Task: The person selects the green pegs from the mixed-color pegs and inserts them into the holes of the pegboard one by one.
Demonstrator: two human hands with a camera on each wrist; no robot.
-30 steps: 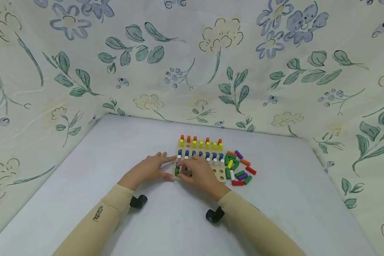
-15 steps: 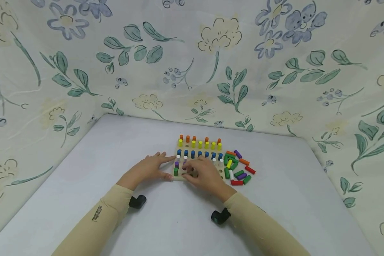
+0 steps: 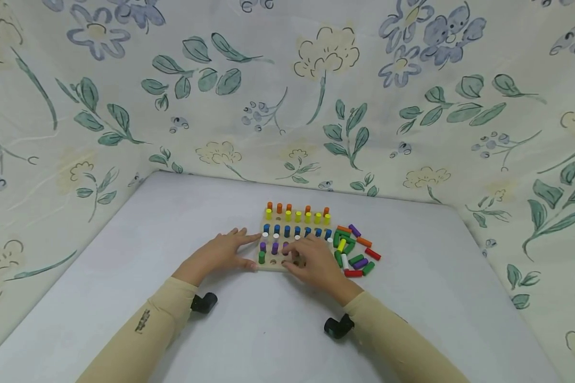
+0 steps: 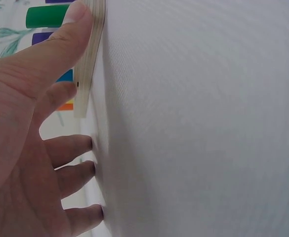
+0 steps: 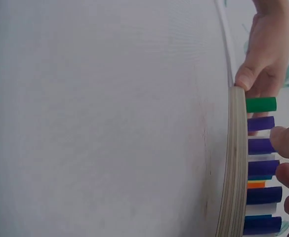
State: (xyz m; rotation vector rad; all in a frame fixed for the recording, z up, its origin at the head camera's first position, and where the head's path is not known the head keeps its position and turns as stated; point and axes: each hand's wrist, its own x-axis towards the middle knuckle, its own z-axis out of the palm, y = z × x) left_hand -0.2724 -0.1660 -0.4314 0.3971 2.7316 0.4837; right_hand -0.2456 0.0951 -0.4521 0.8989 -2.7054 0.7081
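A wooden pegboard (image 3: 267, 267) stands on the table with rows of orange, yellow, blue, white and purple pegs, and one green peg (image 3: 262, 257) at its front left corner. My left hand (image 3: 220, 252) is spread at the board's left side; in the left wrist view its thumb (image 4: 70, 37) rests on the board's edge, close to the green peg. Over the front rows is my right hand (image 3: 318, 263), fingers loosely bent, with no peg visible in it. Its fingertips are close to the purple pegs (image 5: 263, 145) in the right wrist view; contact is unclear. The hand covers part of the board.
Right of the board lies a loose pile of pegs: green pegs (image 3: 348, 247), red pegs (image 3: 372, 254), orange, purple, yellow and white ones. The white table (image 3: 249, 330) ends at a floral cloth backdrop (image 3: 278, 106).
My right hand has moved rightward along the board's front rows, away from the green peg its fingers were at. More purple pegs have come into sight. The left hand stays by the board.
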